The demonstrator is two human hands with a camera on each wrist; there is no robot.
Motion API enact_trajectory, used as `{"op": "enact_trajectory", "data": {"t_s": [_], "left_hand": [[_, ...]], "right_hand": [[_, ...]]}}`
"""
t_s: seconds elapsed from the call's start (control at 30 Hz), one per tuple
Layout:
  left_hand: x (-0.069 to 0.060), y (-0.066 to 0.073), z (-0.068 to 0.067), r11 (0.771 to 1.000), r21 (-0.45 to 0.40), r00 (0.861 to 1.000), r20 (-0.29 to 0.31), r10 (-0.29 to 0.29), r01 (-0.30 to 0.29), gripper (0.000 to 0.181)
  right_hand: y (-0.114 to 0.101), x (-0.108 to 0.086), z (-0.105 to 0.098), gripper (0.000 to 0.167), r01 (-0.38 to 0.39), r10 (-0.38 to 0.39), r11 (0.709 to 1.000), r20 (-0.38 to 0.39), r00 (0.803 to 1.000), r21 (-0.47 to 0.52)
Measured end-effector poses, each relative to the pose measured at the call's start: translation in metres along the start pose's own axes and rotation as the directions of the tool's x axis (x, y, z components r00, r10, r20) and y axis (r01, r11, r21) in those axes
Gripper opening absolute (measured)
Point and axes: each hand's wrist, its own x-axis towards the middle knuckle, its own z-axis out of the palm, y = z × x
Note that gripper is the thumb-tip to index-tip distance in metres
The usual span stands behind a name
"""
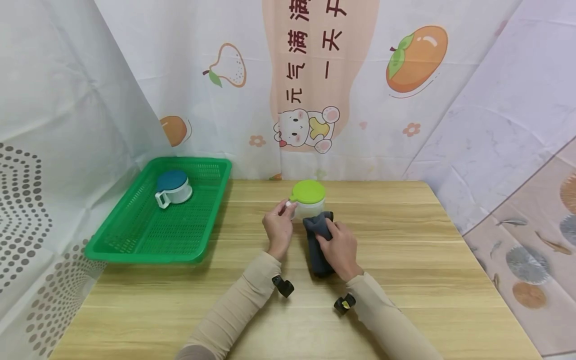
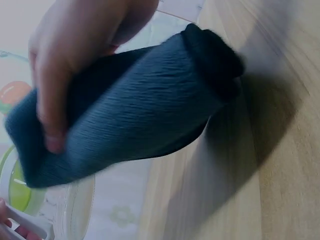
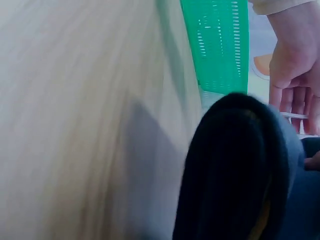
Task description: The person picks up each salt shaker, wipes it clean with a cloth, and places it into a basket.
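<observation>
A jar [image 1: 310,206] with a bright green lid [image 1: 308,192] and a pale see-through body stands near the table's back edge. My left hand [image 1: 278,231] pinches its white handle [image 2: 30,220]. A folded dark grey-blue cloth [image 1: 318,255] hangs from my right hand [image 1: 340,249], which grips its upper part. The cloth's top is against or just in front of the jar's front; I cannot tell whether they touch. In the left wrist view the cloth [image 2: 145,105] hides much of the jar. In the right wrist view the cloth [image 3: 225,170] covers the lower right.
On the left side of the wooden table [image 1: 418,280] lies a green plastic basket [image 1: 148,258]. Inside it sits a white jar with a blue lid [image 1: 172,180] and a handle. A printed curtain [image 1: 243,115] hangs right behind the table.
</observation>
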Motion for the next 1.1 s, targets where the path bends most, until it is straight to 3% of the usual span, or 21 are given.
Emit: {"op": "enact_trajectory", "data": {"t_s": [0.23, 0.47, 0.73, 0.97, 1.1], "left_hand": [[0.000, -0.004, 0.000, 0.999, 0.019, 0.999, -0.014, 0.042, -0.042, 0.022], [-0.005, -0.002, -0.001, 0.993, 0.053, 0.993, -0.039, 0.107, -0.105, 0.020], [-0.006, 0.000, 0.000, 0.996, 0.031, 0.995, -0.047, 0.088, -0.086, 0.022], [-0.005, 0.003, -0.001, 0.997, -0.061, 0.998, -0.042, 0.036, -0.039, 0.023], [-0.004, 0.001, -0.004, 0.998, -0.060, 0.999, -0.040, 0.021, -0.023, 0.023]], "right_hand": [[-0.008, 0.010, -0.005, 0.039, 0.042, -0.034, 0.996, -0.111, 0.993, 0.072], [-0.019, 0.017, -0.004, 0.033, 0.031, -0.030, 0.999, -0.087, 0.996, 0.015], [-0.019, 0.010, 0.000, 0.037, 0.007, -0.008, 1.000, -0.035, 0.999, -0.026], [-0.011, 0.002, 0.002, 0.036, 0.002, -0.002, 0.999, 0.008, 1.000, -0.036], [-0.006, -0.001, 0.001, 0.037, -0.003, 0.004, 1.000, 0.051, 0.999, -0.021]]}}
